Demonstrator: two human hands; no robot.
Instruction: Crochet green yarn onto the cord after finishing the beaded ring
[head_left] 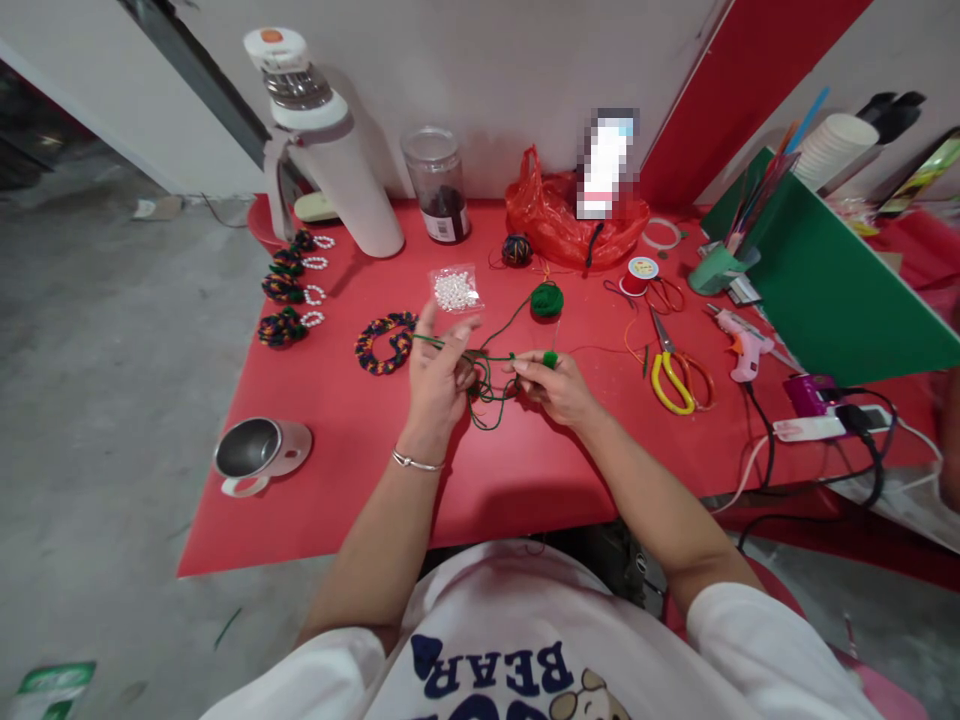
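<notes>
Green yarn point(489, 398) hangs in loose loops between my two hands, just above the table. My left hand point(440, 385) has a strand running across its raised fingers, and its lower fingers are curled on the yarn. My right hand point(553, 388) pinches the yarn between thumb and fingertips, palm down. A small bright green piece point(550, 359) shows at the right index finger; whether it is a wrap or a tool's handle I cannot tell. From the loops a strand leads up to a green yarn ball point(547, 300). Left of my left hand lies a multicoloured crocheted ring point(384, 344).
A bag of white beads point(454, 289), a jar point(436, 185) and a large bottle point(337, 150) stand behind. On the left are a mug point(262, 452) and several scrunchies point(282, 288). Yellow-handled scissors point(670, 375), a glue gun point(742, 342) and a power strip point(810, 427) lie right.
</notes>
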